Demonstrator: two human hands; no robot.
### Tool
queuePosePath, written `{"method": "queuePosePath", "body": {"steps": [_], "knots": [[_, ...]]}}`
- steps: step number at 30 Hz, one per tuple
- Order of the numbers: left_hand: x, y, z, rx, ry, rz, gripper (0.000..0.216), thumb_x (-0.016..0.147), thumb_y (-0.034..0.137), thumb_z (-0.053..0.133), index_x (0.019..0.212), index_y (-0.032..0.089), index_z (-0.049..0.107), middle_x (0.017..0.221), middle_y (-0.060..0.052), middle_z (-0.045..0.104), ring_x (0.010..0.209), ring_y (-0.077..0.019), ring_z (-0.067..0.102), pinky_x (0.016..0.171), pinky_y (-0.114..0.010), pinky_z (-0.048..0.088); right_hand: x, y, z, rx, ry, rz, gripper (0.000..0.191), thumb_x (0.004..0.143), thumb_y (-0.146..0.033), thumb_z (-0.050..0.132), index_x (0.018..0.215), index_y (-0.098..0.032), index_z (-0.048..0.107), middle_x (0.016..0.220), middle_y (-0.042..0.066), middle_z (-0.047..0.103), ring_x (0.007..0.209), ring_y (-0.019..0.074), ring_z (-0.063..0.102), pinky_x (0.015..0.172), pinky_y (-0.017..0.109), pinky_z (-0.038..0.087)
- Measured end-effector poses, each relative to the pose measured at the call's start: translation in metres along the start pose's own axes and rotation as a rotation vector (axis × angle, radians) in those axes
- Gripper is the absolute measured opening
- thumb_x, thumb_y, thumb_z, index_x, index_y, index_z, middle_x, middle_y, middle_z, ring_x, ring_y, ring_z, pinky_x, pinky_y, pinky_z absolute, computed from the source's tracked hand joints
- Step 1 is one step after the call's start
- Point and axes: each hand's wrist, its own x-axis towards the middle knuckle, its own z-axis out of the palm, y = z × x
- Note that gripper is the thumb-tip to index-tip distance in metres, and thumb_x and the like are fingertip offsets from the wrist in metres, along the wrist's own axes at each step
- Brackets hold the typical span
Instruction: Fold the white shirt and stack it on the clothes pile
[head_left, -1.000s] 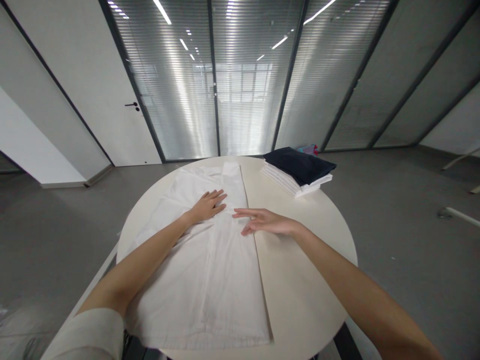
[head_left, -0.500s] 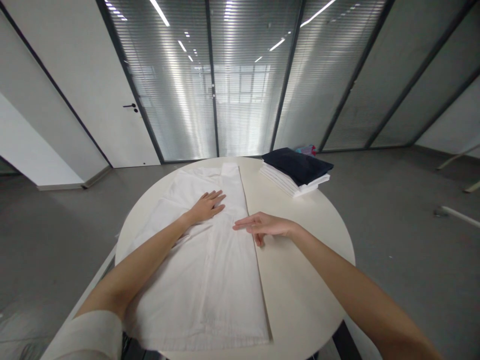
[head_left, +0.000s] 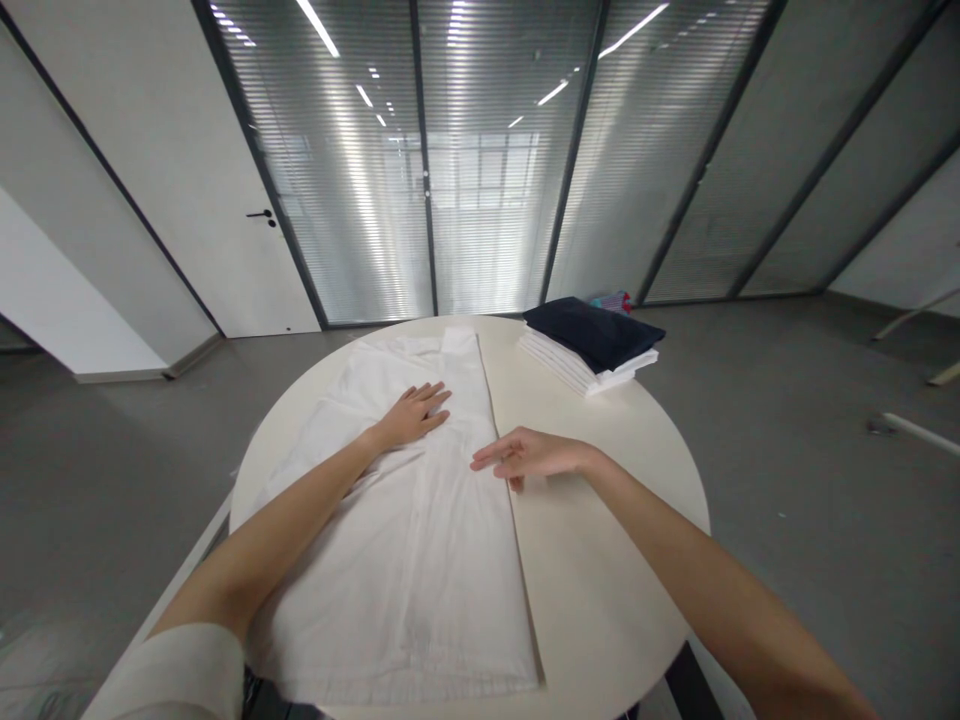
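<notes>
Head view, left hand (head_left: 411,415) splayed flat on white shirt (head_left: 427,570), right hand (head_left: 534,455) unclenched at edge

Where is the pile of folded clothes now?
In the head view, the pile of folded clothes sits at the far right edge of the table, beyond the right hand.

My left hand (head_left: 411,414) lay flat on the white garment (head_left: 420,540); my right hand (head_left: 536,455) rested at its folded edge, folded clothes stack (head_left: 591,345) beyond it on the surface (head_left: 600,560).
</notes>
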Motion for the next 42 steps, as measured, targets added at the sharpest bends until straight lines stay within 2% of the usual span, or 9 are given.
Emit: {"method": "queuePosePath", "body": {"steps": [2,10,14,16,20,31,34,38,42], "knots": [[0.0001,-0.0009,0.0013,-0.006,0.007,0.001,0.059,0.103,0.053,0.034,0.152,0.022,0.044,0.161,-0.011,0.036,0.147,-0.0315,0.036,0.120,-0.051,0.028,0.0009,0.0001,0.0011,-0.032,0.022,0.040,0.066,0.081,-0.058,0.074,0.135,-0.021,0.065,0.140,0.015,0.061,0.064,0.0081,0.066,0.065,0.025,0.056],[0.0003,-0.0011,0.0009,-0.013,-0.001,-0.003,0.060,0.103,0.054,0.034,0.153,0.022,0.043,0.162,-0.010,0.035,0.147,-0.0325,0.035,0.120,-0.052,0.027,0.0022,0.0007,0.0030,-0.064,0.043,0.030,0.066,0.082,-0.059,0.072,0.136,-0.021,0.064,0.138,0.014,0.062,0.065,0.0081,0.065,0.065,0.025,0.056],[0.0002,-0.0001,-0.0001,-0.009,-0.003,-0.007,0.060,0.103,0.055,0.033,0.152,0.023,0.043,0.162,-0.009,0.035,0.148,-0.0314,0.035,0.120,-0.051,0.027,0.0001,0.0012,0.0003,-0.021,-0.013,0.014,0.066,0.081,-0.058,0.074,0.134,-0.020,0.065,0.138,0.016,0.062,0.064,0.0080,0.065,0.065,0.025,0.055],[0.0001,-0.0001,-0.0002,-0.004,-0.006,-0.009,0.059,0.103,0.055,0.032,0.153,0.024,0.043,0.162,-0.009,0.035,0.148,-0.0308,0.034,0.121,-0.051,0.027,-0.0010,0.0014,-0.0014,0.007,-0.039,0.020,0.068,0.081,-0.060,0.073,0.132,-0.017,0.066,0.135,0.018,0.063,0.060,0.0075,0.063,0.060,0.025,0.054],[0.0001,-0.0011,0.0009,-0.001,-0.008,-0.003,0.060,0.103,0.054,0.033,0.153,0.023,0.043,0.162,-0.010,0.034,0.148,-0.0317,0.034,0.121,-0.052,0.026,-0.0016,0.0002,-0.0020,-0.067,0.047,0.062,0.066,0.080,-0.063,0.072,0.125,-0.015,0.070,0.127,0.016,0.069,0.050,0.0045,0.056,0.049,0.021,0.049],[0.0007,-0.0040,0.0038,-0.028,0.013,-0.003,0.058,0.102,0.054,0.037,0.152,0.026,0.043,0.161,-0.009,0.036,0.148,-0.0311,0.035,0.120,-0.053,0.027,-0.0006,-0.0032,0.0019,-0.062,0.070,0.056,0.066,0.080,-0.063,0.072,0.126,-0.015,0.070,0.123,0.015,0.071,0.065,0.0096,0.064,0.062,0.024,0.054],[0.0008,-0.0038,0.0036,-0.025,0.014,0.002,0.057,0.102,0.053,0.037,0.152,0.026,0.044,0.161,-0.009,0.036,0.148,-0.0307,0.036,0.120,-0.053,0.027,-0.0005,0.0005,-0.0013,-0.029,0.036,0.038,0.068,0.078,-0.062,0.074,0.127,-0.015,0.069,0.125,0.016,0.070,0.065,0.0097,0.064,0.063,0.025,0.055],[0.0008,-0.0026,0.0028,-0.016,0.007,-0.004,0.058,0.103,0.054,0.036,0.152,0.025,0.044,0.162,-0.009,0.035,0.148,-0.0319,0.034,0.120,-0.053,0.027,-0.0021,0.0030,-0.0043,0.035,-0.069,-0.017,0.067,0.081,-0.060,0.073,0.128,-0.013,0.068,0.127,0.020,0.068,0.056,0.0072,0.060,0.057,0.025,0.053],[0.0005,-0.0019,0.0023,-0.029,0.007,-0.008,0.058,0.103,0.054,0.035,0.152,0.025,0.044,0.162,-0.008,0.035,0.148,-0.0314,0.034,0.120,-0.053,0.028,-0.0019,0.0000,0.0006,-0.046,-0.058,0.063,0.063,0.080,-0.060,0.073,0.122,-0.014,0.071,0.121,0.016,0.072,0.054,0.0062,0.058,0.051,0.021,0.050]]}}
